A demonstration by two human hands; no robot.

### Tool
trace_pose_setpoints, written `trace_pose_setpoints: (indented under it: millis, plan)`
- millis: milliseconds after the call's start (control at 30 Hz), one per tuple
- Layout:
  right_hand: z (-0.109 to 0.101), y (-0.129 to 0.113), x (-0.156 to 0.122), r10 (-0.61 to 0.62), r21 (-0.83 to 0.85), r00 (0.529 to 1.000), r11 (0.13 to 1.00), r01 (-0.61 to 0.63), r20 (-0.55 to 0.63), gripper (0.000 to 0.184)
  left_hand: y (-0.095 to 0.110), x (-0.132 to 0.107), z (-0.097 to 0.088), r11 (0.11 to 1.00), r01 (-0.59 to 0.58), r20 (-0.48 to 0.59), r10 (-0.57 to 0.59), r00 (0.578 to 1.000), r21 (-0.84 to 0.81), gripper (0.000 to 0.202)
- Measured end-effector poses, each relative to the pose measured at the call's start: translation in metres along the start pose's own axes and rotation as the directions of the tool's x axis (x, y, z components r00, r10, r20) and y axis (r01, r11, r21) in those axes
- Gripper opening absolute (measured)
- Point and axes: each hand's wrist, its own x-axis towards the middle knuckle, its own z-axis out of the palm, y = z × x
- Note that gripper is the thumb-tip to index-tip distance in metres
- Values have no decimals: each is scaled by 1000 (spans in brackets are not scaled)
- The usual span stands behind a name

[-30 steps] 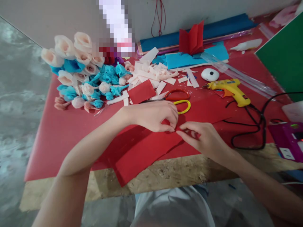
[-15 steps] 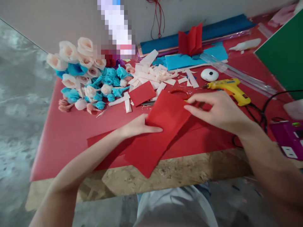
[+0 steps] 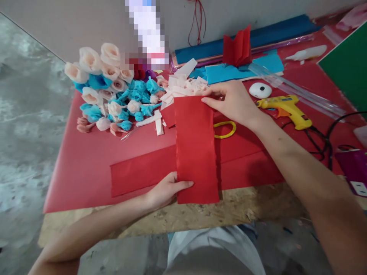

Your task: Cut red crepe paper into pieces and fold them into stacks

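Note:
A rectangular strip of red crepe paper (image 3: 196,149) is held upright, long side vertical, above the table's front edge. My left hand (image 3: 169,189) grips its lower left edge, thumb on the front and fingers hidden behind. At the top right corner, my right hand (image 3: 229,101) pinches the same paper between thumb and fingers. Under it, a longer red paper strip (image 3: 140,170) lies across the table. Behind the held sheet's right edge shows a yellow scissors handle (image 3: 229,130), and a small red piece (image 3: 168,115) peeks out at the left.
Paper flowers (image 3: 114,91) in cream and blue crowd the back left, beside pale paper scraps (image 3: 183,86). A yellow glue gun (image 3: 289,109) with a black cable, a white round object (image 3: 260,90) and a glue bottle (image 3: 308,53) lie at right. Folded red paper (image 3: 237,47) stands behind.
The red paper has turned from a slant to upright. My right hand has moved up and left with its top corner, and my left hand has slid lower. The yellow scissors handle is now uncovered.

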Motion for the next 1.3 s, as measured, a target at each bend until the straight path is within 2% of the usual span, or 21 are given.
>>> trace_pose_setpoints:
  millis: [133, 200, 267, 333, 367, 400, 433, 467, 500, 533, 567, 600, 633, 700, 733, 800, 867, 967, 1067, 1167, 1300]
  plan:
    - [7, 1, 7, 21, -13, 1000, 1000, -21, 19, 10, -7, -8, 0, 1000, -9, -13, 9, 1000, 17, 23]
    - [9, 1, 11, 33, -8, 999, 999, -33, 33, 10, -6, -10, -3, 999, 5, 32, -7, 999, 40, 28]
    - [12, 3, 13, 43, -18, 998, 999, -42, 50, 10, 0, -13, -8, 986, 71, 204, -101, 974, 149, 41]
    - [16, 5, 16, 37, -48, 996, 998, -34, 78, 10, 9, -18, -13, 910, 92, 392, -264, 881, 405, 55]
    - [19, 7, 16, 31, -66, 995, 998, -25, 95, 10, 14, -21, -15, 822, 39, 420, -331, 845, 569, 55]
    - [21, 8, 17, 25, -84, 994, 996, -16, 110, 11, 19, -24, -17, 708, -70, 415, -329, 848, 703, 49]
    - [24, 9, 17, 19, -102, 993, 995, -7, 121, 11, 23, -26, -19, 569, -220, 414, -237, 879, 792, 41]
    - [27, 10, 17, 17, -121, 992, 993, -2, 125, 11, 26, -27, -20, 403, -368, 434, -85, 897, 838, 34]
    - [30, 11, 17, 19, -139, 992, 990, -1, 128, 12, 28, -27, -22, 219, -482, 475, 90, 876, 848, 28]
    - [33, 12, 17, 23, -154, 991, 988, -2, 131, 12, 29, -25, -24, 30, -557, 534, 245, 809, 830, 23]
    - [35, 12, 16, 29, -170, 990, 985, -5, 136, 13, 29, -23, -25, -148, -595, 605, 344, 718, 790, 20]
    - [37, 12, 16, 38, -188, 989, 982, -10, 143, 13, 30, -19, -27, -305, -612, 682, 381, 624, 730, 17]
    - [38, 12, 15, 48, -208, 987, 978, -16, 151, 14, 30, -16, -28, -432, -617, 753, 370, 544, 658, 16]
    - [40, 12, 13, 62, -246, 985, 969, -22, 158, 14, 30, -9, -30, -594, -624, 858, 289, 425, 509, 18]
    - [41, 12, 12, 61, -260, 986, 965, -18, 158, 14, 30, -6, -31, -635, -630, 890, 246, 384, 447, 20]
    - [41, 12, 10, 51, -273, 987, 962, -7, 155, 15, 31, -2, -30, -675, -640, 923, 179, 341, 367, 24]
    - [42, 13, 9, 51, -282, 987, 959, -7, 151, 15, 31, -1, -29, -694, -650, 939, 111, 327, 309, 26]
    - [45, 16, 8, 73, -302, 986, 953, -25, 149, 16, 31, 0, -28, -711, -652, 942, 43, 332, 263, 27]
    - [48, 19, 8, 67, -312, 985, 950, -15, 157, 18, 30, 1, -28, -722, -648, 949, 37, 313, 242, 26]
    - [46, 15, 1, -19, -330, 992, 942, 60, 125, 22, 29, 3, -30, -721, -649, 959, 73, 274, 240, 27]
    - [35, -4, -35, -189, -345, 980, 917, 198, 58, 27, 29, 4, -33, -702, -664, 961, 110, 256, 257, 27]
